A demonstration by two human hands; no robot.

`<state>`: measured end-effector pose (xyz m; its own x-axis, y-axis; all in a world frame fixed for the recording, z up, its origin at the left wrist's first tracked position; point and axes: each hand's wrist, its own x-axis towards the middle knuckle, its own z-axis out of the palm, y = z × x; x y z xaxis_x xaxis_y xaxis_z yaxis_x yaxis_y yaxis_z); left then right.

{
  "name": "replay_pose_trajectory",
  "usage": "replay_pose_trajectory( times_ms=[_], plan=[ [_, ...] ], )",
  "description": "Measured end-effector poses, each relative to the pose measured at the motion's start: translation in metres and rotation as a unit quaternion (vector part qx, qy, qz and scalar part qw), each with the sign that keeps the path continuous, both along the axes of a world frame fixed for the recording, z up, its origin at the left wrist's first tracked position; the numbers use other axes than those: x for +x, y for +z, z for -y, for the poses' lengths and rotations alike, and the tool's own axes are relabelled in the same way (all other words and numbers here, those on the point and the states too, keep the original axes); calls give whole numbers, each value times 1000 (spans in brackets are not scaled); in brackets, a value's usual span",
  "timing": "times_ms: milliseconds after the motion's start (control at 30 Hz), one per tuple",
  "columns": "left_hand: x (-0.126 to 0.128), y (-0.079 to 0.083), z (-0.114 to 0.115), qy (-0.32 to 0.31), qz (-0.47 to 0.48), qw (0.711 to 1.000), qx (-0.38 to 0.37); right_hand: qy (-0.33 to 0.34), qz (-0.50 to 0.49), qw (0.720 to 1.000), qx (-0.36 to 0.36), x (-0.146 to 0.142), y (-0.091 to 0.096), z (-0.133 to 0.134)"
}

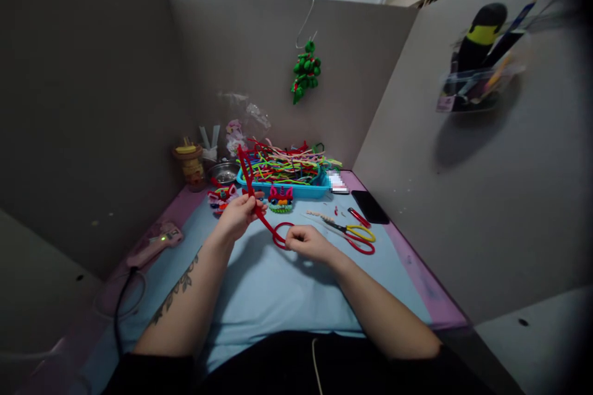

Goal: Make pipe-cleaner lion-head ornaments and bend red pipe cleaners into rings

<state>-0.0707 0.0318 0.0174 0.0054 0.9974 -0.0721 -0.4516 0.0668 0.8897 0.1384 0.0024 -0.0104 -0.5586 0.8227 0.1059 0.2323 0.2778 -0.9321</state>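
Observation:
My left hand (241,213) is closed around a red pipe cleaner (252,188), which rises from the hand toward the back. Its lower end curls into a loop that my right hand (306,241) pinches just above the light blue mat (278,296). Both hands hover over the middle of the mat, a short gap apart. A small red and green pipe-cleaner figure (280,199) stands right behind them.
A blue tray (282,188) heaped with coloured pipe cleaners sits at the back. Scissors (356,236) and a black phone (370,207) lie to the right. A pink glue gun (155,244) lies left, its cord trailing. Grey partition walls enclose the desk; a green ornament (304,73) hangs behind.

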Motion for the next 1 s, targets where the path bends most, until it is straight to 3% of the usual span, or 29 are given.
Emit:
replay_pose_trajectory(
  times_ms=[133, 300, 467, 700, 900, 1000],
  plan=[
    [4, -2, 1, -10, -33, 999, 7, 63, 44, 997, -26, 12, 7, -6],
    [29, -12, 9, -56, -56, 997, 1, -103, -146, 983, -36, 5, 2, -16],
    [53, -22, 19, -76, -73, 994, 8, -93, -241, 961, -100, -12, -8, -14],
    [57, -23, 20, -54, -98, 994, 15, -153, -283, 935, -151, -15, -10, -9],
    [53, -21, 18, 10, -94, 995, 16, -248, -355, 891, -134, -10, -13, -21],
    [53, -24, 15, 29, -92, 995, 2, -256, -378, 881, -121, -6, -10, -21]
  ],
)
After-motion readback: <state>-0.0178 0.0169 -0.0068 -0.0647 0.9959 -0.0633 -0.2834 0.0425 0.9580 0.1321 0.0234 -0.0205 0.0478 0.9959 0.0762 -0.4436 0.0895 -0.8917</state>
